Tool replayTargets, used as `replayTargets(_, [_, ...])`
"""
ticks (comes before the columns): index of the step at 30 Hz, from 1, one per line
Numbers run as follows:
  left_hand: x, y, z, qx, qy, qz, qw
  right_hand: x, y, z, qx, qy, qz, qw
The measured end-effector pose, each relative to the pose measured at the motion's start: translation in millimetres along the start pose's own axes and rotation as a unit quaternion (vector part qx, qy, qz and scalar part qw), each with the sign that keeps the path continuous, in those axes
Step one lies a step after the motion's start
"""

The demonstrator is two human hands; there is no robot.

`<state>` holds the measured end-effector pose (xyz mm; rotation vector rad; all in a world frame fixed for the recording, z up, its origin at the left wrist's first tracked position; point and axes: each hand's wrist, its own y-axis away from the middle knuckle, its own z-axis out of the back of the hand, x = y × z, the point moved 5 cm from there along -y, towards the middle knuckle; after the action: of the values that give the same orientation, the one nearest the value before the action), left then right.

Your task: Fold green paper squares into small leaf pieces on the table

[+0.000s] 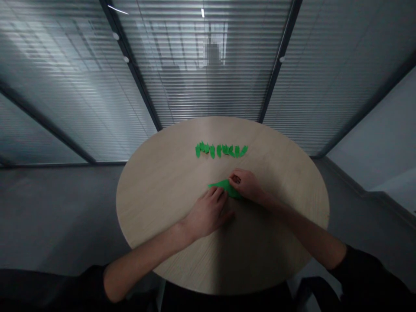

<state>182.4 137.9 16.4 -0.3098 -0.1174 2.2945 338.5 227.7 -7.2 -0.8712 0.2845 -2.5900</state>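
A piece of green paper (231, 189) lies on the round wooden table, narrowing to a point at its left end. The fingertips of my left hand (208, 212) rest on its near left edge, with the thumb held apart below, off the paper. My right hand (247, 184) is closed, its thumb and curled fingers at the paper's upper right part; the exact grip is partly hidden. Farther back, several small green paper pieces (219, 151) form an uneven row, some touching or overlapping.
The pale round table (156, 182) has a curved edge on all sides. Behind it stand glass partitions with horizontal blinds (195, 95) and dark frames. A white wall (377, 138) is on the right, and grey floor (61, 208) shows on the left.
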Motion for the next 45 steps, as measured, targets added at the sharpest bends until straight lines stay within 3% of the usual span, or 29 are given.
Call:
replayTargets(8, [0,6,8.4,0.009,-0.046,0.015,0.999,3,1,2,0.003,0.003,-0.002,1.0])
replayTargets(15, [-3,-4,0.1,0.013,-0.086,0.069,0.994,2,0,2,0.01,0.0,-0.004,1.0])
replayTargets(22, [-9,-6,-11.5,0.029,-0.052,0.046,0.997,5,-1,3,0.01,-0.01,-0.004,1.0])
replayTargets(37, [-7,1,-1.2,0.014,-0.001,-0.012,1.0,-4,-6,4,0.034,-0.06,0.006,0.998])
replayTargets(45, [-11,2,4.5,0.033,-0.008,-0.019,0.999,-3,-4,5,0.031,-0.073,-0.004,0.997])
